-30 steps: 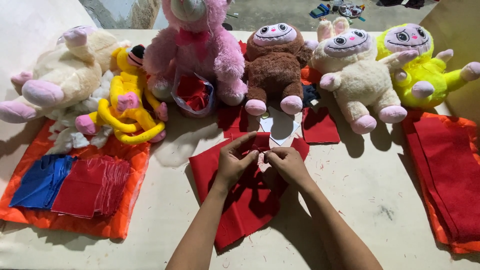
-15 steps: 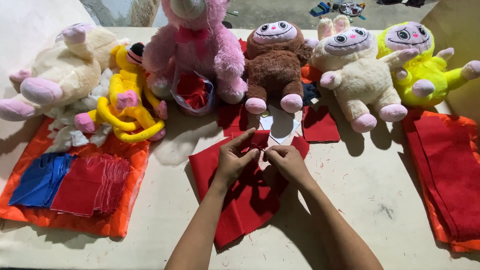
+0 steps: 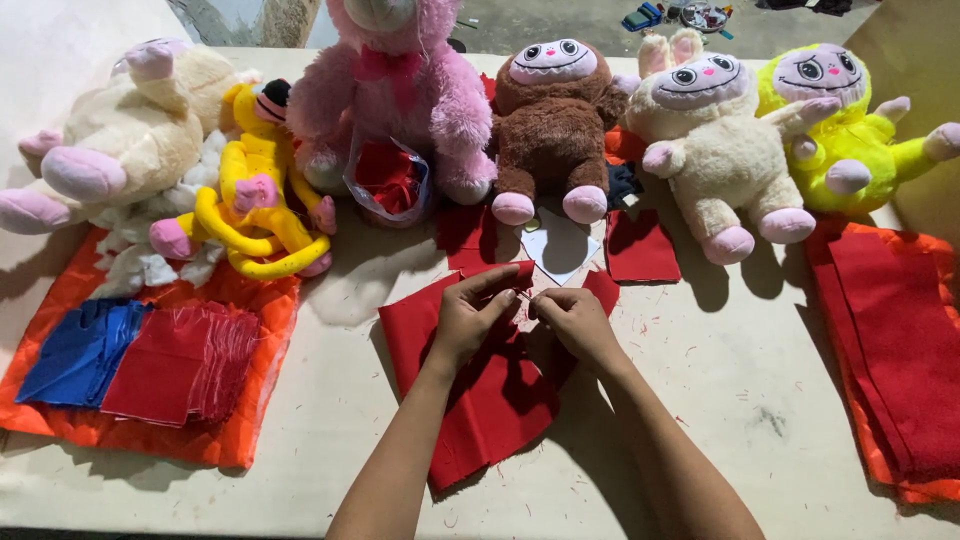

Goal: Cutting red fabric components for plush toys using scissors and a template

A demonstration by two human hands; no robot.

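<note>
Both hands are meeting over the red cloth (image 3: 490, 400) lying at the middle of the tabletop (image 3: 720, 400). The left hand (image 3: 470, 318) and right hand (image 3: 572, 320) are pinching its top edge, fingertips nearly touching, just below the brown plush toy (image 3: 552, 130).

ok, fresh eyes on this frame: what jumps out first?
The row of plush toys along the far edge of the table: a pink one, a brown one, a cream one and a bright yellow-green one. Next, the left hand and right hand meeting fingertip to fingertip over the red cloth at centre. Stacks of blue pieces and red pieces lie on an orange sheet at left.
</note>
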